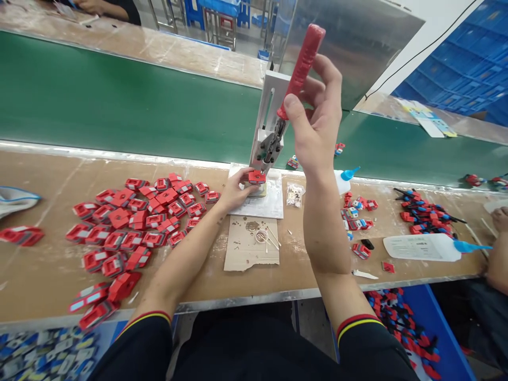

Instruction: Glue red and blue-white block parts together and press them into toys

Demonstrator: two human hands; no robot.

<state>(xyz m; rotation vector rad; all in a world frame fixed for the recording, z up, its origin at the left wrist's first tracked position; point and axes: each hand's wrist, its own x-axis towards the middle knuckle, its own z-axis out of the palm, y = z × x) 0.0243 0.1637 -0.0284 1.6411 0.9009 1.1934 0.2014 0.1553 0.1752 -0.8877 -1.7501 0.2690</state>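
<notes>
I am holding a small red part (256, 177) in place under the foot of a little hand press (270, 119), on the white sheet (273, 203) at the back of the surface (47, 264). My left hand (235, 191) is pinching that part from its left side, the grip narrow around it, fingertips touching its edge. My right hand (315, 124) is raised above, its grip closing around the red lever handle (302, 66) of the press, thumb on the near side and fingers curling behind; the handle is standing tilted up and to the right.

Just in front of the white sheet a piece of brown cardboard (242, 254) is lying with a few thin sticks (272, 238) and small bits on it. A small clear bag (294, 194) is sitting just right of the sheet, and a white glue bottle with a blue tip (344, 179) is lying near it. To my left a big spread of red parts (135, 222) is covering the surface. To my right a smaller cluster of red parts (357, 211) is lying near a second, larger glue bottle (424, 247). Behind the press a green belt (119, 100) is stretching across. At the far right edge another person's hand (500, 218) is resting on the surface.
</notes>
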